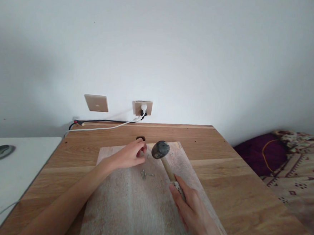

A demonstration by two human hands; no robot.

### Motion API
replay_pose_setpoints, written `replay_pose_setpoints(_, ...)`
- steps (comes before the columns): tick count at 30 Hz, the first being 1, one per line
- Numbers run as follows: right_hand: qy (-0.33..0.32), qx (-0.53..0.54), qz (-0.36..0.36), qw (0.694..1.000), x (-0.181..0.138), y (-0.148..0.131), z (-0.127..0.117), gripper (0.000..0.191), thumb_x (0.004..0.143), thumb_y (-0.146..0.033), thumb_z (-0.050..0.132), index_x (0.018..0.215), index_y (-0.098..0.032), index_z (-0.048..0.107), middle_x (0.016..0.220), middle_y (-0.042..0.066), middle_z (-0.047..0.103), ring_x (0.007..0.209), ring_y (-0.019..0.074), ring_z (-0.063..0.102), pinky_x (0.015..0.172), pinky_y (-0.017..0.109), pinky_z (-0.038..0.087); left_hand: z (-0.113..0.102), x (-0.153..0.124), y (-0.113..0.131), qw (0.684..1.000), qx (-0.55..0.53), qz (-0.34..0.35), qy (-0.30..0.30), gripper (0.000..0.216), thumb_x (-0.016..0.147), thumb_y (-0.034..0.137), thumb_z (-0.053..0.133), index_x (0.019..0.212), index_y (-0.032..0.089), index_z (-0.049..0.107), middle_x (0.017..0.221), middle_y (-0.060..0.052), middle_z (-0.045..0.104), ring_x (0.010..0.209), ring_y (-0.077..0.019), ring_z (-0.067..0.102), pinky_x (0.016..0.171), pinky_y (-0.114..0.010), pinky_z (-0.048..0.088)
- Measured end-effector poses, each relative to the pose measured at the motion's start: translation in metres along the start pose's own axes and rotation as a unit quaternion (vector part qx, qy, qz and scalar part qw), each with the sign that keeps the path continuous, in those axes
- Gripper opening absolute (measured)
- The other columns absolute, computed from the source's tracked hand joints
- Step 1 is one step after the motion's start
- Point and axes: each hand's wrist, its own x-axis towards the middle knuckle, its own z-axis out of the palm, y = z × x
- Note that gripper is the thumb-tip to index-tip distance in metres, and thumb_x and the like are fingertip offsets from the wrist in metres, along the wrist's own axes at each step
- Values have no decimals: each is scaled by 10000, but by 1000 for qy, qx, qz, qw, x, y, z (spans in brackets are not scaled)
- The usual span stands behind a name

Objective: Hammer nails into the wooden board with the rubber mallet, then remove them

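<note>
My right hand (191,205) is wrapped around the handle of a rubber mallet (160,150). Its dark, scuffed head is raised over the far part of a whitish wooden board (129,208). Over the board's far left side is my left hand (131,154), with fingers curled and the thumb apart from them; nothing shows between them. Just right of those fingers a small nail (148,156) seems to stand in the board. Another nail (171,154) is right of the mallet head. Several loose nails (144,174) lie in a small pile nearer me.
The board lies on a wooden table (234,194) against a white wall. A plugged wall socket (143,108) feeds cables (99,129) along the back edge. At left is a white surface with a dark round object (0,152); at right, patterned fabric (303,174) and a purple cushion (262,153).
</note>
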Motion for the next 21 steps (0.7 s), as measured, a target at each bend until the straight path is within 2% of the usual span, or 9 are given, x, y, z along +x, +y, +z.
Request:
replay_pose_setpoints(2,-28,35,31,999,-1,-5,-5,655,1017,-661,408,1396,-180,641,626,-9,631,536,191,648,556,291,548,-3,-2,15,997,58,34,-44,101,765,151,630,839,205,588,906,-32,643,756,-187,613,666,-290,446)
replay_pose_setpoints(4,-64,78,60,993,-2,-10,-9,671,1027,-668,399,1426,-160,581,531,-70,503,429,149,535,434,243,443,1,-5,32,987,117,74,-85,74,787,209,683,836,204,629,883,-39,675,806,-222,653,723,-321,477)
replay_pose_setpoints(6,-72,102,75,989,-2,-11,-11,677,1027,-671,406,1438,-149,536,514,-94,453,416,133,500,397,217,388,9,-8,45,972,173,121,-105,89,804,230,718,868,196,666,894,-59,710,874,-260,687,815,-366,506)
replay_pose_setpoints(8,-72,103,74,989,-2,-11,-11,673,1030,-662,404,1441,-142,517,517,-96,458,418,125,496,401,207,384,19,-10,54,958,214,158,-108,117,816,168,715,930,178,688,911,-80,733,916,-277,706,884,-395,515)
replay_pose_setpoints(11,-74,92,66,991,-3,-11,-11,671,1034,-653,397,1435,-130,521,507,-92,473,411,126,488,409,214,391,25,-12,59,953,219,181,-108,155,815,84,695,948,164,698,900,-82,743,933,-272,718,925,-396,513)
replay_pose_setpoints(15,-77,88,61,991,-3,-10,-12,693,1028,-657,400,1445,-122,536,497,-85,481,421,144,504,437,236,430,8,-6,47,980,99,143,-98,150,816,75,646,858,201,715,903,-34,731,867,-208,698,827,-317,504)
replay_pose_setpoints(18,-68,91,68,991,-3,-9,-12,705,1016,-670,413,1454,-134,549,493,-79,492,420,152,512,446,250,443,-11,-1,22,997,-20,61,-42,215,789,75,611,903,205,738,907,-9,714,782,-150,658,740,-258,478)
replay_pose_setpoints(21,-70,103,82,989,-3,-8,-11,733,1003,-688,419,1468,-135,541,509,-75,497,423,155,521,421,247,428,-22,2,-7,997,-79,-12,2,160,782,119,619,869,193,731,834,0,702,746,-147,638,726,-256,477)
